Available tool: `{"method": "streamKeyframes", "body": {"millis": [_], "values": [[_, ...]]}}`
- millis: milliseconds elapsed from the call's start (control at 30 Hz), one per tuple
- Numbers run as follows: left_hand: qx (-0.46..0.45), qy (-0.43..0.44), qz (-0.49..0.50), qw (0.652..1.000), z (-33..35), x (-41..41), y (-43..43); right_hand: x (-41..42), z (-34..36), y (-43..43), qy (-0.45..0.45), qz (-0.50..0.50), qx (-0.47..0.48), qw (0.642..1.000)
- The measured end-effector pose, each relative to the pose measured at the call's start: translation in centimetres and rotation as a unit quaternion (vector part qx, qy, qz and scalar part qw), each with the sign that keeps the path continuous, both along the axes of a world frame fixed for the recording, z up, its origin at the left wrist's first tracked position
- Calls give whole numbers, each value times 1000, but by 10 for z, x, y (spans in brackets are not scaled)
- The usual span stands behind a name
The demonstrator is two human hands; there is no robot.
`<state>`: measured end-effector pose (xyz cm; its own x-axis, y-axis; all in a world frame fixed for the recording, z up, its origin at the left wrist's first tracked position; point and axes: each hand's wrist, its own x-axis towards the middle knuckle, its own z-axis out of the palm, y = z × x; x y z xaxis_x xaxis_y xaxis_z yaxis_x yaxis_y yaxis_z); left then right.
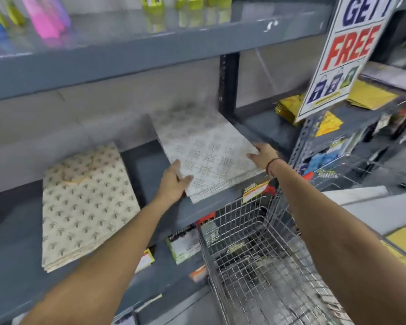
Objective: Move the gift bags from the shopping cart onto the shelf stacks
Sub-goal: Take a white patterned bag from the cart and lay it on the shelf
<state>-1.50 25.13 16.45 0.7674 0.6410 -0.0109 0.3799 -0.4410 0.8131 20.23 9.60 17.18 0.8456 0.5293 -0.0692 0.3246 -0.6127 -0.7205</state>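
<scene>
A stack of cream gift bags [85,202] lies flat on the grey shelf [143,170]. Just right of it, the left hand [175,181] grips the near corner of the white gift bags [206,148] lying on the shelf, and the right hand [264,152] holds their right edge, above the shopping cart [239,221]

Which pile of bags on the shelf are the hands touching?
The grey-white patterned pile on the right: left hand and right hand hold it. The cream small-print pile lies untouched.
</scene>
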Motion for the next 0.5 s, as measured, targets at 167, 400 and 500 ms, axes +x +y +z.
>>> {"method": "streamKeyframes", "body": {"millis": [167,400,500], "values": [[47,69,-36,996,-25,-12,-10,10,-25,3,-42,-9,-30,999],[105,87,4,991,-25,-9,-25,16,-37,4,-83,-40,-64,994],[99,105,3,990,-23,-8,-23,14,-36,-1,-68,-30,-59,996]]}}
